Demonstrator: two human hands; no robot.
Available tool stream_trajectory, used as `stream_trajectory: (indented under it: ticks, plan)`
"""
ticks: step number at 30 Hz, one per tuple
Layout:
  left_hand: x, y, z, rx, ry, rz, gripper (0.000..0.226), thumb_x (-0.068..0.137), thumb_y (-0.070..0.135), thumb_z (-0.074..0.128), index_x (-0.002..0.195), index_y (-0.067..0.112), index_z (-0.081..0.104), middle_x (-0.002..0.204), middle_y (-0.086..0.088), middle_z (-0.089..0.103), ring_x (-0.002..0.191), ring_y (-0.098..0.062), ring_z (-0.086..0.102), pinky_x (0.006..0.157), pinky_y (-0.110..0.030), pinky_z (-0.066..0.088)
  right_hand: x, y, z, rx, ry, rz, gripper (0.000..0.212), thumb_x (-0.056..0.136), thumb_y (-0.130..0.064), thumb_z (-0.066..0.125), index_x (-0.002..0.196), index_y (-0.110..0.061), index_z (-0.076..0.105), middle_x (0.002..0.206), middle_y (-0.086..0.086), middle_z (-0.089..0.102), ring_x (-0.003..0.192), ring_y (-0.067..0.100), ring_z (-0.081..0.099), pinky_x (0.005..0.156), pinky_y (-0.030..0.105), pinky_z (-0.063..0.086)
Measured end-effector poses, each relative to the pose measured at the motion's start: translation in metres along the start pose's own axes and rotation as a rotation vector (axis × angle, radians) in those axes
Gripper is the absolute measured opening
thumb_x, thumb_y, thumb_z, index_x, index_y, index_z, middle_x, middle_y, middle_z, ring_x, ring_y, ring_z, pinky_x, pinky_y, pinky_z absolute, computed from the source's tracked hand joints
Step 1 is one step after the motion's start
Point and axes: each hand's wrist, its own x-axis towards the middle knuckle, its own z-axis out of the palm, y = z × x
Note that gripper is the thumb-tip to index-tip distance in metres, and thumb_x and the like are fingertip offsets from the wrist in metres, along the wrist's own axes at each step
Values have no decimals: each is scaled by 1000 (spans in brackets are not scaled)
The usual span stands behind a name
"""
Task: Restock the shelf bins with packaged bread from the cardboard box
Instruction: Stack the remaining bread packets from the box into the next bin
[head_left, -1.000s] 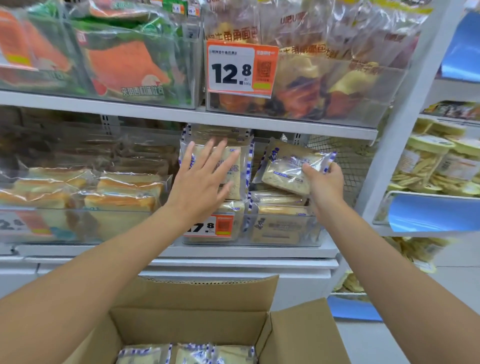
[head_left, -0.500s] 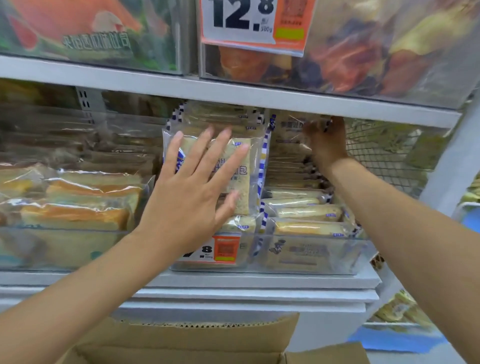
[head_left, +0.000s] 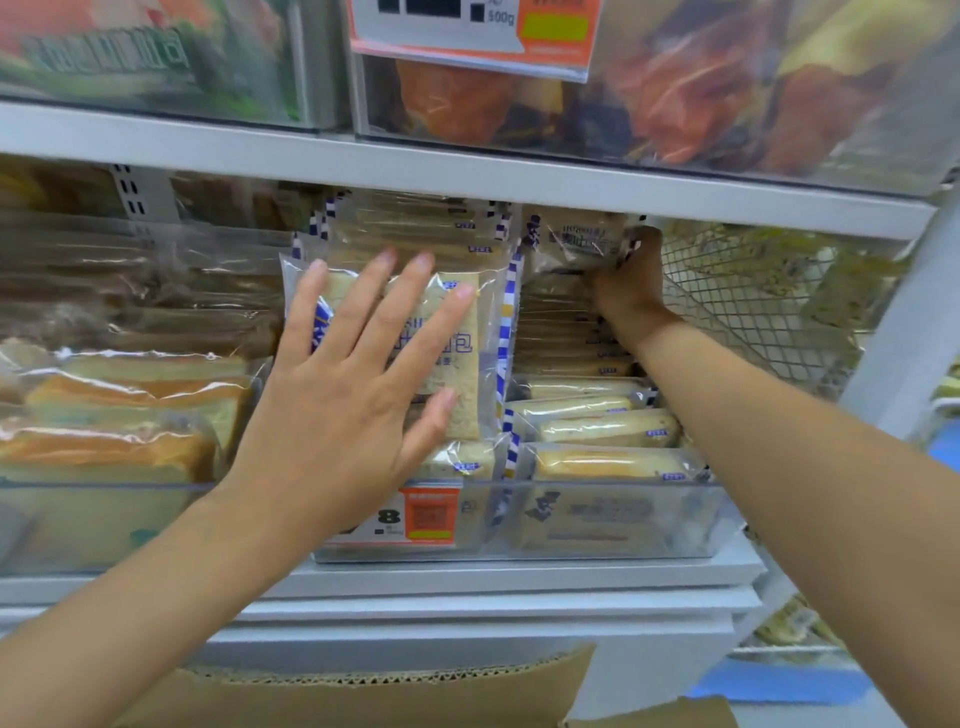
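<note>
Pressing an upright bread pack, my left hand lies flat, fingers spread. My right hand grips a second pack atop the stack.

Bright, even shop light with soft shadows; upper bins blur, edges bow outward, plastic wrappers glint.

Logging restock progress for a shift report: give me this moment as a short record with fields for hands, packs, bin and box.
left hand: fingers spread, flat against the upright pack fronting the left stack
right hand: grips the top pack of the right stack, just under the upper shelf
bin: clear, both stacks rise above its front wall
cardboard box: only flaps show; contents out of view
</note>
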Motion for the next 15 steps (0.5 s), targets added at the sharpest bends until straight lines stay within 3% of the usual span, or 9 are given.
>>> stream_trajectory:
  ticks: [2, 5, 9, 12, 15]
  plan:
    - [0, 0, 0, 1, -1, -1, 61, 99, 45, 28, 154, 19, 25, 158, -13, 28, 145, -33, 27, 117, -60, 15, 2, 2, -1, -5, -19, 8, 51, 87, 1, 55, 132, -14, 34, 123, 8, 54, 103, 22, 58, 85, 38, 55]
    - [1, 1, -1, 3, -2, -5, 61, 99, 45, 28, 154, 19, 25, 158, -14, 28, 145, -33, 28, 117, -60, 15, 3, 3, -1, -111, -116, -45, 53, 90, -3, 57, 137, -16, 35, 114, 3, 54, 88, 13, 56, 71, 28, 53]
    - [0, 1, 0, 8, -7, -5, 61, 99, 45, 28, 154, 19, 25, 158, -13, 27, 145, -33, 27, 117, -59, 14, 6, -1, 3, -219, -36, -126, 50, 92, -7, 55, 138, -20, 41, 106, 0, 59, 92, 17, 57, 84, 36, 54]
    - [0, 1, 0, 5, -4, -8, 61, 98, 45, 29, 154, 19, 26, 158, -13, 27, 146, -33, 27, 117, -59, 14, 7, -5, 6, -231, -55, -156, 49, 93, -5, 55, 138, -18, 44, 123, 5, 61, 94, 13, 54, 85, 26, 49]
    - [0, 1, 1, 6, 6, -5, 61, 99, 45, 28, 154, 19, 25, 158, -13, 27, 145, -33, 27, 118, -59, 13, 8, -1, 6, -212, -49, -100, 64, 91, -8, 61, 147, -16, 32, 137, 9, 52, 111, 19, 56, 83, 19, 38]
